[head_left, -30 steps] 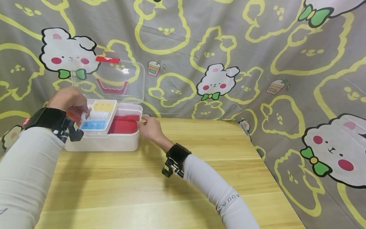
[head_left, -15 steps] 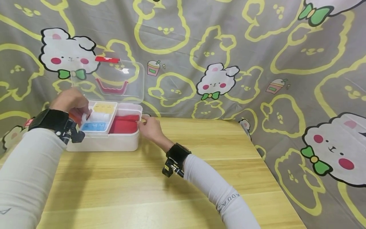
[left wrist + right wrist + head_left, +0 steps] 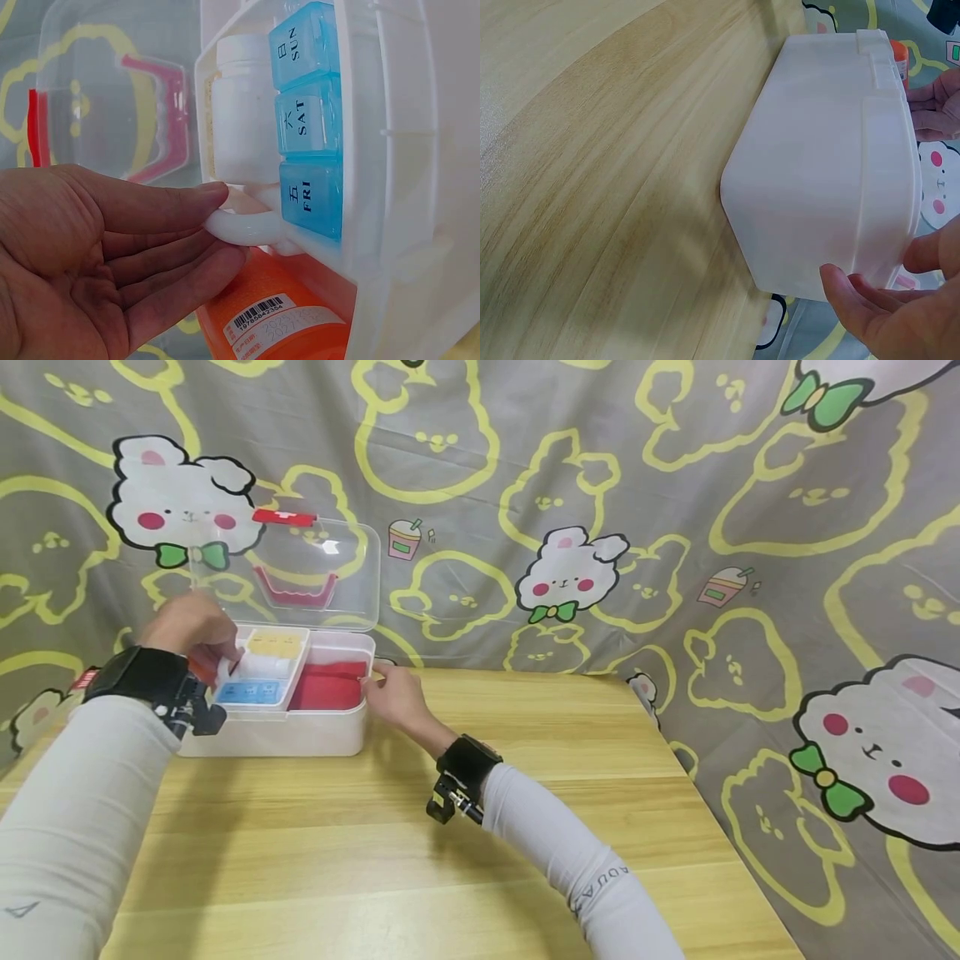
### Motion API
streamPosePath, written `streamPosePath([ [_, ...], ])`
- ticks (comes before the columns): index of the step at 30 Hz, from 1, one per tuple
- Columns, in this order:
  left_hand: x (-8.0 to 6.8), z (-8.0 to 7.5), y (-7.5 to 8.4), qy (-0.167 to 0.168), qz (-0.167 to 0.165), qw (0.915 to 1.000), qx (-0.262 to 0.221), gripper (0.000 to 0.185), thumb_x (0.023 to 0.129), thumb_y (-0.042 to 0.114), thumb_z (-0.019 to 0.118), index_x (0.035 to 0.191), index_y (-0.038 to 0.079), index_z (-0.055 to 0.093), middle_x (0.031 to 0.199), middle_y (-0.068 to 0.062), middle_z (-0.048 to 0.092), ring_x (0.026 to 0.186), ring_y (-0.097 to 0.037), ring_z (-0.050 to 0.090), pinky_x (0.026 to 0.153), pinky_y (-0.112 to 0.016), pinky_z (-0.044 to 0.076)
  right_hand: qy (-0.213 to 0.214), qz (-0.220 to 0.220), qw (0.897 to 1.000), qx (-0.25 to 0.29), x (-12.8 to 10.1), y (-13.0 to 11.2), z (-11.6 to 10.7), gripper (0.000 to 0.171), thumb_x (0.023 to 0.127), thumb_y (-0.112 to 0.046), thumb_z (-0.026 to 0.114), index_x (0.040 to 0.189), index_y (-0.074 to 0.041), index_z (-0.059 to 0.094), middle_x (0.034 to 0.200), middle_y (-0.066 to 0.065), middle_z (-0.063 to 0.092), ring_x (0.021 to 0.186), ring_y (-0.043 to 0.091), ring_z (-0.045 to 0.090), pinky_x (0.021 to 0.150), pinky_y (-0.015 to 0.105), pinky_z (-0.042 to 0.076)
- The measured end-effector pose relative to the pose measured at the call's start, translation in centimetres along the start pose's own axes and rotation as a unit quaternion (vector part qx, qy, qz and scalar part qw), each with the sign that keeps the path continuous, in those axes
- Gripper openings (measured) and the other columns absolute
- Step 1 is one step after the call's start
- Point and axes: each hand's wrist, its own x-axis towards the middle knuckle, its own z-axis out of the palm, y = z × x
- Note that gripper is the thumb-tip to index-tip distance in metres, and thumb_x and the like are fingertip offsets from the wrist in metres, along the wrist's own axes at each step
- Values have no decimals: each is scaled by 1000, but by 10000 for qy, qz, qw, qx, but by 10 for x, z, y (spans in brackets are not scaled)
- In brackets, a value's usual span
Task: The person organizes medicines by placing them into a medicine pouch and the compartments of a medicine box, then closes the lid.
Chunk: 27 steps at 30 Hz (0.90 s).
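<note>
Left hand (image 3: 97,262) pinches the smooth looped handle of the white tray (image 3: 247,225) inside the white plastic box (image 3: 277,731). Right hand (image 3: 396,695), fingers relaxed, touches the box's rounded end on the wood-grain table (image 3: 420,860).

Home: wooden table (image 3: 465,852), bunny-print cloth (image 3: 675,527)

Head view overhead; wrist views close, sharing box (image 3: 285,727).

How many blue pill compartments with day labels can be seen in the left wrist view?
3: SUN at the top, SAT in the middle, FRI at the bottom, beside the white bottle in the tray. The frame cuts off the strip above SUN, so more may be hidden.
</note>
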Motion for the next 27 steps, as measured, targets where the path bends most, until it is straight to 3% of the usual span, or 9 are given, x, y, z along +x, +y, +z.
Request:
streamPosePath([
  [15,3,4,2,-90,-68,9999,-117,37,90,2,68,117,-22,56,80,-26,69,70,-34,71,67,-40,61,75,-41,10000,39,0,1,1,38,100,-18,58,137,-11,65,97,11,77,66,9,61,53,19,44],
  [27,3,0,-6,-87,29,9999,-87,40,90,4,70,119,-21,55,80,-24,70,69,-33,70,66,-39,60,71,-137,9999,35,-1,-3,4,36,100,-16,58,134,-10,67,101,10,78,72,12,66,54,19,45],
])
